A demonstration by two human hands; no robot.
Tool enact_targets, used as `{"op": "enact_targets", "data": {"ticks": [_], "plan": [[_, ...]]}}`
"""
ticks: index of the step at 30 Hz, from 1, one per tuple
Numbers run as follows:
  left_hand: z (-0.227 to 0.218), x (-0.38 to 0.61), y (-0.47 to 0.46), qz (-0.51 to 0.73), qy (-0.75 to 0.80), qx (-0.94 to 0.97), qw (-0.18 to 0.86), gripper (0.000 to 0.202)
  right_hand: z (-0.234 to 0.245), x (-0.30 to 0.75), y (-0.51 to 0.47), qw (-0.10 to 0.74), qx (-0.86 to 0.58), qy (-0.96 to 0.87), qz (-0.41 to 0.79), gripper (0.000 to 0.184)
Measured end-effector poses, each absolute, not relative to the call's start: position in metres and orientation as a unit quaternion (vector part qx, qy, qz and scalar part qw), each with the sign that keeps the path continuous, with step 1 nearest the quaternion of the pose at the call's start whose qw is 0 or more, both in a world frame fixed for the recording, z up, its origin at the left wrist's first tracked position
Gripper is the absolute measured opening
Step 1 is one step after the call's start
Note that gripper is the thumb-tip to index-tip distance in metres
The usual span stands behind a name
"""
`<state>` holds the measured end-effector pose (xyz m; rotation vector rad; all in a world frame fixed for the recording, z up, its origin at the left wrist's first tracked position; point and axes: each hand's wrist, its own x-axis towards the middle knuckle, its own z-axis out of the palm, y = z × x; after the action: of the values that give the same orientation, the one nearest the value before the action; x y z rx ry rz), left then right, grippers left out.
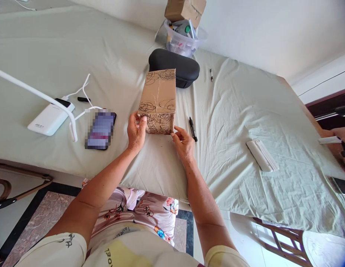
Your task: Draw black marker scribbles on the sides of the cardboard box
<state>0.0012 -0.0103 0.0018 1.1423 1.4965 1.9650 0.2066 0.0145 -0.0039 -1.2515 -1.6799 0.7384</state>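
A brown cardboard box (158, 92) with black scribbled loops on its top and near side is between my two hands on the cloth-covered table. My left hand (137, 132) grips its near left corner, thumb on the front face and fingers behind the edge. At the lower right corner, my right hand (183, 144) pinches the box between thumb and fingers. A black marker (193, 129) lies just right of my right hand. Behind the box sits a black zippered case (183, 67), partly covered by it.
Left are a phone (100, 129), a white power bank (51, 116) with a cable, and a white curved arm (33, 91). A clear plastic tub (182, 46) and another carton (186, 11) stand at the back. Another person's hand (338, 135) is at the right edge, beyond a white device (262, 155).
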Motion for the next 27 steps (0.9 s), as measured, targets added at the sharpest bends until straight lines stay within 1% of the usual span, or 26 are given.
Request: {"op": "enact_targets", "data": {"ticks": [3,8,12,17,21,23,27], "plan": [[-0.004,0.004,-0.010,0.686,0.551,0.420,0.225,0.070,-0.004,0.206,0.014,0.439,-0.508,-0.679,0.297,0.046],[-0.017,0.001,-0.005,0.663,0.558,0.443,0.229,0.080,-0.005,0.202,0.012,0.451,-0.498,-0.670,0.317,0.054],[-0.027,0.000,-0.001,0.677,0.530,0.455,0.232,0.103,-0.005,0.199,0.008,0.419,-0.479,-0.693,0.337,0.051],[-0.032,0.006,0.000,0.646,0.554,0.466,0.240,0.133,-0.002,0.196,0.003,0.379,-0.452,-0.723,0.359,0.062],[-0.027,0.008,-0.003,0.623,0.578,0.483,0.210,0.152,-0.002,0.194,0.001,0.353,-0.429,-0.752,0.354,0.057],[-0.023,0.007,-0.004,0.616,0.589,0.485,0.198,0.153,-0.003,0.192,0.000,0.339,-0.413,-0.771,0.347,0.055],[-0.019,0.004,-0.005,0.594,0.597,0.508,0.182,0.147,-0.005,0.188,-0.003,0.308,-0.382,-0.814,0.311,0.049]]}}
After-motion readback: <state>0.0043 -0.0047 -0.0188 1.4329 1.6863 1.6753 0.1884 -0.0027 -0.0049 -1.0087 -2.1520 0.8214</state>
